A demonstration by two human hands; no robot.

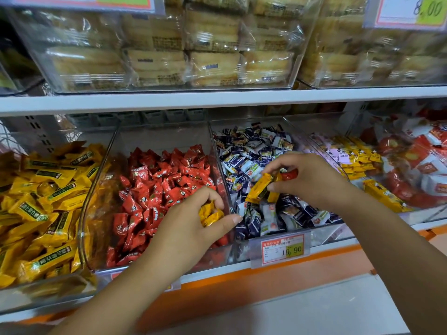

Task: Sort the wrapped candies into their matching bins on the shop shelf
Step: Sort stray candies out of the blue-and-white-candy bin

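Fingers [280, 164] of the right hand [312, 180] curl in a pinch round a yellow candy [259, 187] and, just behind it, a red candy [289, 175]. Both are held right of centre above the blue-and-white bin [321, 234]. Lower and to the left, the left hand [191, 226] closes its fingers and thumb on a small clutch of yellow candies [210, 215], probably two, though the fist hides most of them. That hand hangs over the clear wall between the red bin [101, 180] and the blue-and-white one. The yellow bin [48, 293] fills the left edge of the frame, and the red bin lies between it and both hands. At far right sit a pink-and-yellow bin [321, 153] and red-and-white packets [420, 163]. A price tag [281, 249] reading 19.90 hangs below the right hand. Wrapped pastries [212, 59] fill the upper shelf [217, 99].
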